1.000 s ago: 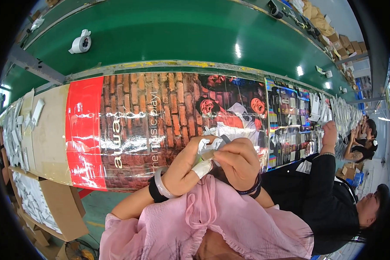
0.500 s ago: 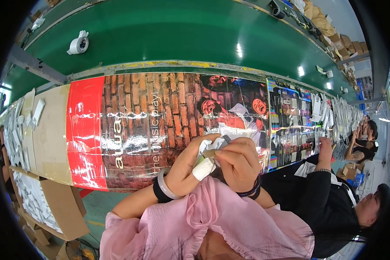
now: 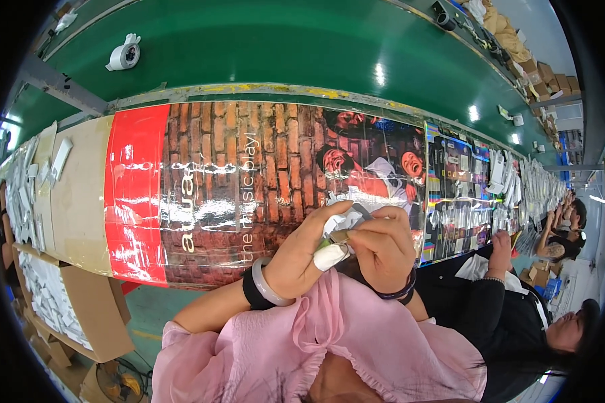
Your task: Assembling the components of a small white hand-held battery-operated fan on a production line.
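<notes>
In front of my chest, my left hand (image 3: 294, 260) is closed around a small white-and-grey piece (image 3: 351, 220), its kind too small to make out. A white wrapping (image 3: 331, 256) appears to cover the left thumb. From the other side, my right hand (image 3: 386, 256) pinches the same piece between thumb and fingers. A small brownish-grey tab (image 3: 340, 236) shows between the two hands, and my fingers hide the rest. Both hands are above the near side of a long bench covered with a glossy brick-pattern poster (image 3: 269, 161).
An open carton (image 3: 94, 312) of white pieces stands at lower left, near a pile of white pieces (image 3: 23, 201). To the right, a person in black (image 3: 477, 295) works at the bench, beside more white pieces (image 3: 511, 181). A tape roll (image 3: 124, 55) lies on the green surface beyond.
The view has shifted slightly. Both hands keep hold of the small piece, their fingers only a little rearranged. The neighbouring person's hand has moved slightly nearer.
</notes>
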{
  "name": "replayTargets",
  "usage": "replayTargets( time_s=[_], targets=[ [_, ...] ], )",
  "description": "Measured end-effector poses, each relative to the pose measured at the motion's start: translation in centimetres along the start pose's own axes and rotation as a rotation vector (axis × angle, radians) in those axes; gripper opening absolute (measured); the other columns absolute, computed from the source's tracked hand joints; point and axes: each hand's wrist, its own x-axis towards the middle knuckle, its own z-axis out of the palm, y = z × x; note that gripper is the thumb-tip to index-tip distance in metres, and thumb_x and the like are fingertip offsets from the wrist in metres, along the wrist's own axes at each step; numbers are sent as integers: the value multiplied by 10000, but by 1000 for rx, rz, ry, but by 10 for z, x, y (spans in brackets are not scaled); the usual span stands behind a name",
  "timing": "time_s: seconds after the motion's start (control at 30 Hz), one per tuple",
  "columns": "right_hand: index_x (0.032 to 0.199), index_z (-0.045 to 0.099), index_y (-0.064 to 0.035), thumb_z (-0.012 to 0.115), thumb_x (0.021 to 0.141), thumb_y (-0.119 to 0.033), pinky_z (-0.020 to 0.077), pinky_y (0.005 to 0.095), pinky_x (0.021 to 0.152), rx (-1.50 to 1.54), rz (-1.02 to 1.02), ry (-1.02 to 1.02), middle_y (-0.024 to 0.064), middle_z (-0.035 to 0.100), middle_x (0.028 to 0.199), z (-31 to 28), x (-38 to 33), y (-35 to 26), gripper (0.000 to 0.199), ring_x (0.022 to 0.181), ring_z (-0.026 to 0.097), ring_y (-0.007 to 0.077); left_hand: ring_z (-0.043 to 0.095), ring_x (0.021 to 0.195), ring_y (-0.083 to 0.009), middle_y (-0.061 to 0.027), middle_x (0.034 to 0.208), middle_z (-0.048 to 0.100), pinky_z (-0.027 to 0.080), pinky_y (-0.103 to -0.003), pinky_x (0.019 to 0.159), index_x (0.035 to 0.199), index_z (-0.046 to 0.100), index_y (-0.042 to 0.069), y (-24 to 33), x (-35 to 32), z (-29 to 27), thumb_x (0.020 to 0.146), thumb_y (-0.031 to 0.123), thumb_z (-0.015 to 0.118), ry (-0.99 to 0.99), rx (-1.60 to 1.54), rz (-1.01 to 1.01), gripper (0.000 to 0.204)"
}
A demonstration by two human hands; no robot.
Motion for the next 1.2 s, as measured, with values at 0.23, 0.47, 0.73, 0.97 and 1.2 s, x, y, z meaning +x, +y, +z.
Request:
replayTargets(
  time_s=[0.23,0.47,0.73,0.97,1.2],
  targets=[
    [897,700,-79,770,668,-25,464,365,780,-58,-25,-11,20,637,876,-2,-1,3,246,815,564,246,519,1165,-233,-177,1335,483,393,-343,1006,1422,334,-43,-3,2,0,974,206,491,-10,63,39,537],
    [903,689,-67,767,692,-11,477,375,772,-64,-45,-47,42,637,881,-3,-1,2,231,833,579,270,514,1221,-276,-203,1358,490,383,-358,1031,1367,400,-43,-10,3,-1,974,214,500,26,155,157,480],
    [911,694,-60,763,691,-29,472,360,769,-121,-65,9,30,634,864,2,3,1,232,790,596,227,578,1128,-296,-186,1253,566,432,-357,978,1344,459,-19,-9,6,-3,956,184,541,37,78,56,446],
    [918,672,-49,732,637,-3,490,357,718,-75,-140,3,48,612,851,8,9,7,291,756,604,234,585,1106,-341,-203,1218,571,449,-368,963,1342,471,-13,-10,10,-3,954,122,528,29,117,114,414],
    [904,663,-24,741,619,32,513,366,667,-32,-156,23,74,602,823,12,11,11,301,710,604,253,579,1129,-351,-211,1235,570,447,-376,971,1333,481,-13,-11,9,-2,959,124,508,50,147,111,399]
  ],
)
